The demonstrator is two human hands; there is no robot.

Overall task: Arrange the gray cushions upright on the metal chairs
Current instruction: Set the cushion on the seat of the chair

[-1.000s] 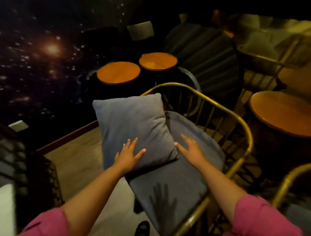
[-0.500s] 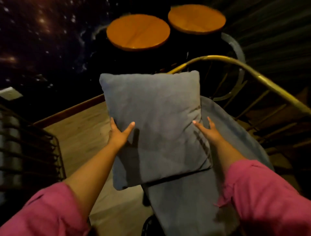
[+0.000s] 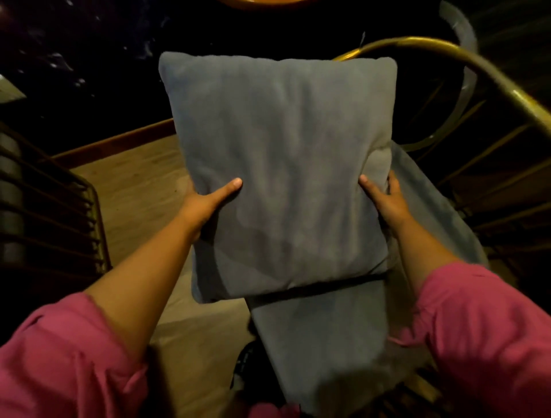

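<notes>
A gray cushion (image 3: 283, 167) fills the middle of the view, held up off the seat and facing me. My left hand (image 3: 205, 206) grips its left edge, thumb on the front. My right hand (image 3: 384, 203) grips its right edge, fingers wrapped behind. Below it lies the chair's gray seat pad (image 3: 322, 343). The brass-coloured metal chair (image 3: 465, 59) curves around behind and to the right, its rail top just behind the cushion's upper right corner.
A second metal chair's dark bars (image 3: 44, 209) stand at the left. Wooden floor (image 3: 134, 179) lies between the two chairs. The rim of an orange round table (image 3: 262, 2) shows at the top edge. A dark wall is behind.
Both hands went from resting open on the cushion to gripping its sides and have lifted it off the seat pad, closer to me. My view has tilted down and nearer.
</notes>
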